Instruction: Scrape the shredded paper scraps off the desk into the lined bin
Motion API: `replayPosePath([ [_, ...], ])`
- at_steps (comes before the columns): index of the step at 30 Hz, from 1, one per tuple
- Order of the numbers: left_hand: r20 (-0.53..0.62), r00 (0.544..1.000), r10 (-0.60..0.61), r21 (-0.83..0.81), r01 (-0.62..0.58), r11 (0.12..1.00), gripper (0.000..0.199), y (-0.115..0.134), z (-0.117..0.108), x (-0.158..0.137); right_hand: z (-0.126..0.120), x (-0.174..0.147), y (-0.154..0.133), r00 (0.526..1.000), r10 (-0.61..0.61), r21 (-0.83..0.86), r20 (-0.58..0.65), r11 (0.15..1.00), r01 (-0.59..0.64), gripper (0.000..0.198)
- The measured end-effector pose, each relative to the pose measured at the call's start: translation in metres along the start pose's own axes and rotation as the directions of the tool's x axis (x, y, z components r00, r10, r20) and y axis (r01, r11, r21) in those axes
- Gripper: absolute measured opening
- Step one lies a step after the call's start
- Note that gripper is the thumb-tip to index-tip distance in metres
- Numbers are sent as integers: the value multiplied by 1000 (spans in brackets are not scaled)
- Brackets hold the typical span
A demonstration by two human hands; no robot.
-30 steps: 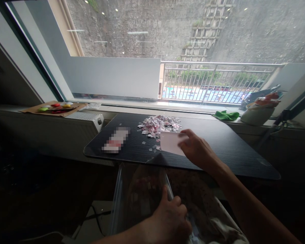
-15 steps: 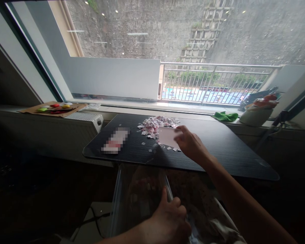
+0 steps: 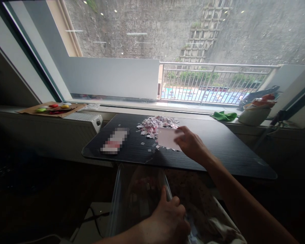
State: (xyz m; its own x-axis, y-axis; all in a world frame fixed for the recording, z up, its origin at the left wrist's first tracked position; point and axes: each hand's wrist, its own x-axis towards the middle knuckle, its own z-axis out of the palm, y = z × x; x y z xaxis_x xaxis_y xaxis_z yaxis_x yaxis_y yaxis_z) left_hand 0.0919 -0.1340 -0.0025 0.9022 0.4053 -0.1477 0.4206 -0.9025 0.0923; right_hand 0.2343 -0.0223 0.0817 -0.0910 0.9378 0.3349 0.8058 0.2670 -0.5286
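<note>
The right hand pinches a pale card before a pile of paper scraps on the dark table. Well apart, the left hand grips a clear bin by its rim; beyond, a green cloth lies on the windowsill.

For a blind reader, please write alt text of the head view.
Right hand holds a pale card near a heap of paper scraps on a black table; left hand grips a clear container by the near edge.

The right hand holds a pale card near paper scraps, the left hand a bin, probably plastic
</note>
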Motion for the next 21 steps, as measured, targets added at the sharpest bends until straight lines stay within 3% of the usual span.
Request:
replayPosePath([
  [7,18,1000,0,-37,0,999,14,1,-3,-2,-9,-11,7,997,-5,36,78,999,2,30],
  [13,-23,1000,13,-60,-15,998,16,-3,2,-4,-30,-19,22,999,42,-47,-24,998,-43,31],
  [21,-30,1000,-3,-43,1,999,15,-2,5,-3,-6,-15,7,997,-41,127,65,991,32,27],
])
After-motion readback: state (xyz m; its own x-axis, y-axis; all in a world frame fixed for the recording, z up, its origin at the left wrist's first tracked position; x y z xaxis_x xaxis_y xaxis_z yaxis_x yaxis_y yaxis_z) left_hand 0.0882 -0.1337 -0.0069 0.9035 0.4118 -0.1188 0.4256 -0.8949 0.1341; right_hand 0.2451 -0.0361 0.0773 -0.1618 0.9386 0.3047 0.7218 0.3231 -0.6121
